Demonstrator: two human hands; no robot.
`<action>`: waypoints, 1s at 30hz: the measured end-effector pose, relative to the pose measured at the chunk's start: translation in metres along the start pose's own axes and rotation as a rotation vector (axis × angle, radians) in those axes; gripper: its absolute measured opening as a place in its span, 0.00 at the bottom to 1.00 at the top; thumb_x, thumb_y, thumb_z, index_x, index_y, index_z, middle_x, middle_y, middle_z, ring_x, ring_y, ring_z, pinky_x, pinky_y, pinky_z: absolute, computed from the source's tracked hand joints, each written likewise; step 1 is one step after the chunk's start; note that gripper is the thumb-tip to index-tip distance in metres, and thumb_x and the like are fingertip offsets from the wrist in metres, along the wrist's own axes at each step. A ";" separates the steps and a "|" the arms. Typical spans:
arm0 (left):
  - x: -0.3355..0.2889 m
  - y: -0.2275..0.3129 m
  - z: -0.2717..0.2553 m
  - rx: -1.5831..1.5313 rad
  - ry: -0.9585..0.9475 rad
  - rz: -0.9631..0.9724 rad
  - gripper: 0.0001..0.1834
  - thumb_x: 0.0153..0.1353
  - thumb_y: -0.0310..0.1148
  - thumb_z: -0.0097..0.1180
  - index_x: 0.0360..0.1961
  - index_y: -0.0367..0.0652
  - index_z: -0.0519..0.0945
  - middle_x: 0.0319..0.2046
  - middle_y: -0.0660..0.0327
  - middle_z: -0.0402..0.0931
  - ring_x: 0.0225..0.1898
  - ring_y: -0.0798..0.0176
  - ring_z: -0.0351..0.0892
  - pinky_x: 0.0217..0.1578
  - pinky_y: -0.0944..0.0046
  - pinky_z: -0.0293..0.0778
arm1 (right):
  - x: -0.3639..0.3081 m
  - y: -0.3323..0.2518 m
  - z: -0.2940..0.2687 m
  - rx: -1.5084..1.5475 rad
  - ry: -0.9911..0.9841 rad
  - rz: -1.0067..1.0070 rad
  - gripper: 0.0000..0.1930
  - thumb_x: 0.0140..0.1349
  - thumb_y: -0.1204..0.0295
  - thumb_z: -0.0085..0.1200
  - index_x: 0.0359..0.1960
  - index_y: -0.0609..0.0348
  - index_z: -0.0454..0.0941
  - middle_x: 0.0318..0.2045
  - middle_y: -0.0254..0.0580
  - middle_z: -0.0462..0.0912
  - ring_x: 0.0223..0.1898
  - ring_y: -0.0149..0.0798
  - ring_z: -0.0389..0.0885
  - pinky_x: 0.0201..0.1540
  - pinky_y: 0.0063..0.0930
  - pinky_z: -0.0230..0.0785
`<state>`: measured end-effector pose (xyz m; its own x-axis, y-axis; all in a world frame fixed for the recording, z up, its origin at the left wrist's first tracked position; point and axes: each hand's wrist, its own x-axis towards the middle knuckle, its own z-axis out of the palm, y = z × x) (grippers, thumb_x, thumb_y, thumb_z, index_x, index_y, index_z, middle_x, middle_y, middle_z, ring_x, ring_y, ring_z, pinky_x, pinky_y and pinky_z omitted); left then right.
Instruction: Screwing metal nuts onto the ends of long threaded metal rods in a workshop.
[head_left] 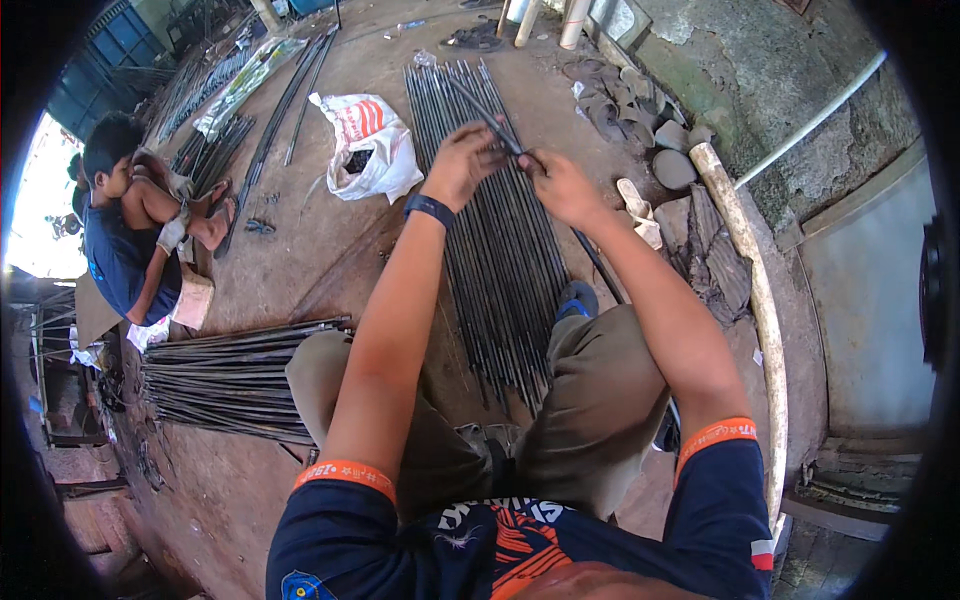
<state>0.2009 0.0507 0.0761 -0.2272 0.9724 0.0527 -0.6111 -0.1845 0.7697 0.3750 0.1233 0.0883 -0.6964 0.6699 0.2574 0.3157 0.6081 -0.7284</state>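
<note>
A long dark metal rod (483, 110) slants across in front of me, above a wide bundle of similar rods (497, 240) laid side by side on the ground. My right hand (562, 187) is closed round it, thumb and fingers pinching near its middle. From the left, my left hand (466, 163) meets the same rod with curled fingers; part of its grip is hidden. Below my right forearm the rod's lower part (598, 265) comes into view again. The bundle's near end lies between my knees.
A second rod pile (235, 380) lies left of my knee. A white sack (370, 150) stands beyond it. At the left, a gloved person (130, 230) sits low. A pale pole (765, 330), stones (673, 168) and a sandal (638, 210) lie along the right wall.
</note>
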 end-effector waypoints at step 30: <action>-0.046 0.068 -0.082 2.156 0.013 0.158 0.17 0.56 0.34 0.53 0.47 0.44 0.79 0.36 0.46 0.80 0.39 0.45 0.80 0.41 0.50 0.74 | 0.006 -0.003 0.051 -0.102 -0.165 0.050 0.18 0.63 0.67 0.46 0.53 0.61 0.70 0.38 0.64 0.79 0.42 0.64 0.77 0.46 0.50 0.69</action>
<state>0.1077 -0.0187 0.0733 -0.1860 0.9668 0.1750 0.9806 0.1713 0.0958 0.3377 0.1038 0.0595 -0.7719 0.6263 0.1091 0.4103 0.6219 -0.6670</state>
